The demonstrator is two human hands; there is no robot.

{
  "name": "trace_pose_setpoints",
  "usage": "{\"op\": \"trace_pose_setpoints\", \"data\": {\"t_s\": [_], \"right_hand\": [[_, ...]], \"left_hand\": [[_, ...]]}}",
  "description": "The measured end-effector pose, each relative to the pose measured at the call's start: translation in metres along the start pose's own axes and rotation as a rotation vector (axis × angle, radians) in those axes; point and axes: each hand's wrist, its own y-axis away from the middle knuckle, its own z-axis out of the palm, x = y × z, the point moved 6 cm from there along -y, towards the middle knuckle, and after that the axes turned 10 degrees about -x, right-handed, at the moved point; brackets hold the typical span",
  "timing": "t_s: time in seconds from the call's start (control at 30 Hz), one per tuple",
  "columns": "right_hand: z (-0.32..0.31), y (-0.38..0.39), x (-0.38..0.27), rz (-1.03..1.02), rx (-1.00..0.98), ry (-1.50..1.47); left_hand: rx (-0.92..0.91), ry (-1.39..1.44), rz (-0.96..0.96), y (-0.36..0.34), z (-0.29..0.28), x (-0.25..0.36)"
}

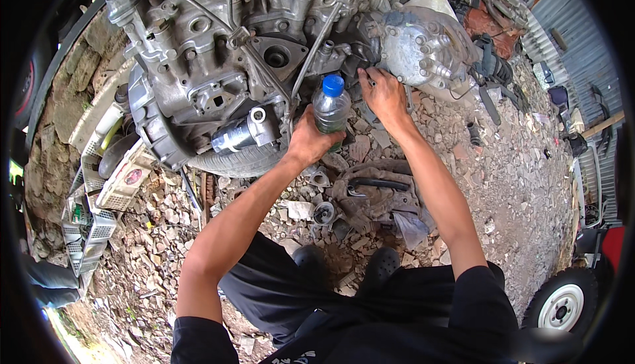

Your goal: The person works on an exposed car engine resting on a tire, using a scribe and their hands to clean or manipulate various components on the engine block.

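My left hand (311,136) is closed round a clear plastic bottle (332,107) with a blue cap, held upright in front of a large grey metal engine (218,53). Just right of the bottle, my right hand (384,97) has its fingers curled in near the engine's lower edge. Whatever those fingers may hold is too small or hidden to name. Beside the right hand sits a rounded metal housing (423,45) with bolts around it. A cylindrical canister with a metal head (248,131) is attached low on the engine, left of my left hand.
Under the engine lies a tyre (231,164). A crumpled brown cloth (377,195) with a black-handled item rests on the rubble ground (476,199). White plastic crates (126,177) stand at left. Far right are corrugated metal sheets (575,27) and a wheel (562,306).
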Motion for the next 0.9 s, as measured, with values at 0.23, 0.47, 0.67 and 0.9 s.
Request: {"op": "trace_pose_setpoints", "data": {"t_s": [0.23, 0.47, 0.67, 0.9], "right_hand": [[0.024, 0.012, 0.026, 0.142, -0.085, -0.15], [0.03, 0.03, 0.027, 0.213, -0.162, -0.124], [0.009, 0.027, 0.02, 0.067, 0.189, -0.668], [0.008, 0.001, -0.001, -0.092, 0.22, -0.142]], "left_hand": [[-0.042, -0.009, -0.034, 0.003, -0.001, 0.004], [-0.017, -0.022, -0.023, 0.002, -0.001, -0.002], [-0.017, -0.028, -0.025, 0.006, -0.002, 0.007], [-0.01, -0.016, -0.039, 0.005, 0.001, 0.009]]}}
